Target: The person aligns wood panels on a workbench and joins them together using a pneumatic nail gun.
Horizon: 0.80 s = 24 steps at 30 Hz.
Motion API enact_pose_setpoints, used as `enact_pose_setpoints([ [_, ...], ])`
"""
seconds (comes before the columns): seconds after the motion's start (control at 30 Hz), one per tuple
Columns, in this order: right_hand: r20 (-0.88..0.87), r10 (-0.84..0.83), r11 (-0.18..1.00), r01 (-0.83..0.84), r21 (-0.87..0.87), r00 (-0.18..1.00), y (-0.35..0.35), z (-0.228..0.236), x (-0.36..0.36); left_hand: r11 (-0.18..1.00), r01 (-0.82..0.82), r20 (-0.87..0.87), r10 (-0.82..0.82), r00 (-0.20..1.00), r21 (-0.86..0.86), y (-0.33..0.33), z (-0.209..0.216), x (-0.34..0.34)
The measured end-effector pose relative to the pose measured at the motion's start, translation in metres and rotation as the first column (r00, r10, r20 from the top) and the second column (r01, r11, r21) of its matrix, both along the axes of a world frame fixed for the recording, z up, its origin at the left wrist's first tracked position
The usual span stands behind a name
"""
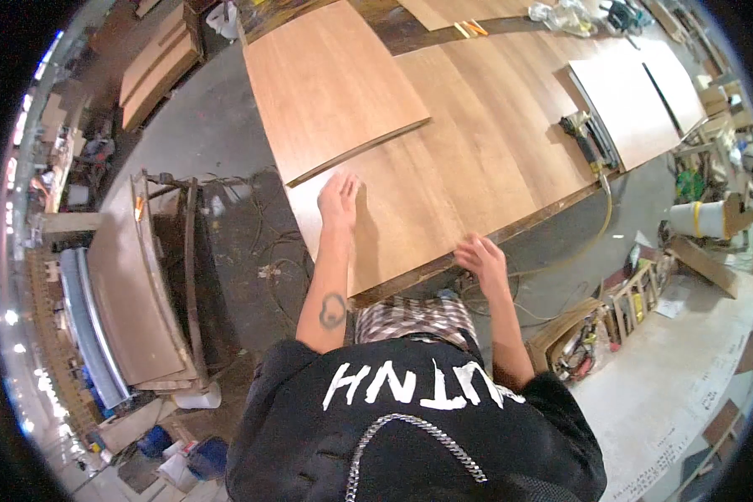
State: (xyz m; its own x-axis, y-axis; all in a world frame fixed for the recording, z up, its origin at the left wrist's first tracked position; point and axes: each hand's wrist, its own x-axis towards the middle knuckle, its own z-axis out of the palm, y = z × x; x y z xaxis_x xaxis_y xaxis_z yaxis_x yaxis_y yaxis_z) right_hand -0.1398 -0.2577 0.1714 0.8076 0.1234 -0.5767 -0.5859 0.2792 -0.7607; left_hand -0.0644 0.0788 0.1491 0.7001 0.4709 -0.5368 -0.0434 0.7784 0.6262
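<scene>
1 wdn box w/ misc. items

left hand — stretched farther forward | right hand — loosely curled

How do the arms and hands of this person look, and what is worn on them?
Short black sleeves leave both forearms bare. The left forearm has a dark, rounded tattoo. The left hand and right hand wear no gloves.

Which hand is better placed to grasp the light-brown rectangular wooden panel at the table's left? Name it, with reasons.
Likely left: the left hand is close to the light-brown panel; the right hand is farther off, by the near edge of the large brown wooden sheet.
</scene>
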Motion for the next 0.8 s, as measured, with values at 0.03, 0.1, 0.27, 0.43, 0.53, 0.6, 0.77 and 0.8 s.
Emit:
enact_pose_setpoints([
  [0.03, -0.038, -0.059, 0.998, 0.06, 0.025, 0.998, -0.033, 0.001, -0.024, 0.989, -0.073, 0.004, 0.074, 0.997, -0.127, -0.009, 0.007, 0.023],
  [0.1, -0.089, -0.061, 0.996, 0.066, 0.057, 0.994, -0.102, -0.006, -0.064, 0.992, -0.075, 0.058, 0.081, 0.995, -0.1, -0.001, 0.006, 0.048],
  [0.27, -0.177, -0.413, 0.908, 0.389, -0.156, 0.894, -0.263, -0.026, -0.165, 0.933, -0.182, 0.217, 0.256, 0.942, -0.312, -0.008, 0.015, 0.062],
  [0.43, 0.041, -0.453, 0.75, 0.405, -0.523, 0.891, -0.317, -0.06, -0.135, 0.961, -0.253, 0.086, 0.263, 0.961, -0.115, -0.022, 0.013, 0.053],
  [0.53, 0.39, -0.223, 0.575, 0.444, -0.687, 0.893, -0.273, -0.025, 0.013, 0.987, -0.157, -0.061, 0.158, 0.986, 0.022, -0.099, 0.025, 0.059],
  [0.6, 0.631, 0.069, 0.485, 0.526, -0.698, 0.773, -0.249, -0.005, 0.124, 0.985, 0.106, -0.059, -0.099, 0.993, 0.135, -0.136, 0.013, 0.063],
  [0.77, 0.227, 0.579, 0.048, 0.245, -0.968, 0.783, -0.252, -0.001, 0.289, 0.879, 0.395, -0.181, -0.357, 0.917, 0.267, -0.278, 0.019, 0.073],
  [0.8, 0.099, 0.549, 0.015, 0.109, -0.994, 0.83, -0.253, -0.001, 0.303, 0.878, 0.396, -0.16, -0.364, 0.917, 0.268, -0.288, 0.014, 0.078],
])
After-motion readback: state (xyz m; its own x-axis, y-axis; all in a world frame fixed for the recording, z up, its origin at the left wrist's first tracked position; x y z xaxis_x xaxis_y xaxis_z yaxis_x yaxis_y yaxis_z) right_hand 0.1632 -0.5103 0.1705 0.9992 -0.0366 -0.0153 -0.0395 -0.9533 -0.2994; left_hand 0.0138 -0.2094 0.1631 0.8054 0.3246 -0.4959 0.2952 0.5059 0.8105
